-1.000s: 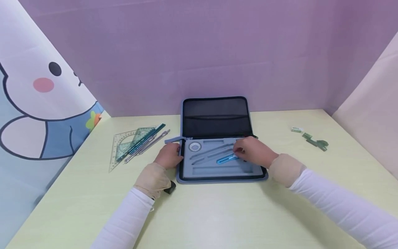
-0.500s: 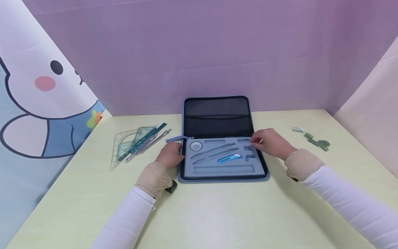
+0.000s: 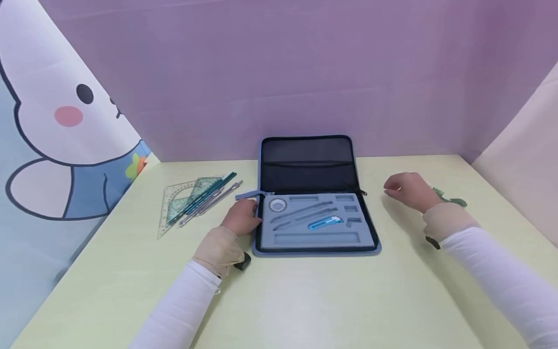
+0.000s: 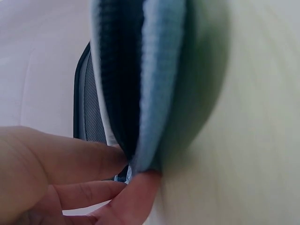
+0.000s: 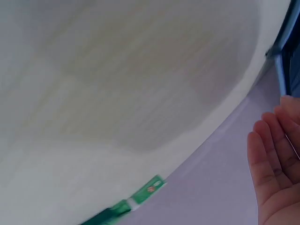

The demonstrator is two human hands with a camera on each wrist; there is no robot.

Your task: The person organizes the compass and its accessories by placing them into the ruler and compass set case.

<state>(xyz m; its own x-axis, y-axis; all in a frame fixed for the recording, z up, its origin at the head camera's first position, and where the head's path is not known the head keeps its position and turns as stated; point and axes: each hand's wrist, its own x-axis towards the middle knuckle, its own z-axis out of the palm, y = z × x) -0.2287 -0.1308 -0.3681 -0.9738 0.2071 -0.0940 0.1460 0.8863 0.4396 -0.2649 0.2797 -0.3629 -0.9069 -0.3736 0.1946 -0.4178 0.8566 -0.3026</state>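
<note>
Left hand pinches case by left edge. Right hand, fingers loose, empty, above table, right of case. Cutter lies in tray.

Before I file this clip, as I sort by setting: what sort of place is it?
Probably a screened-off workspace: a purple backdrop behind a pale table, a cartoon-printed sheet at the left, and an open zip case on the table.
</note>
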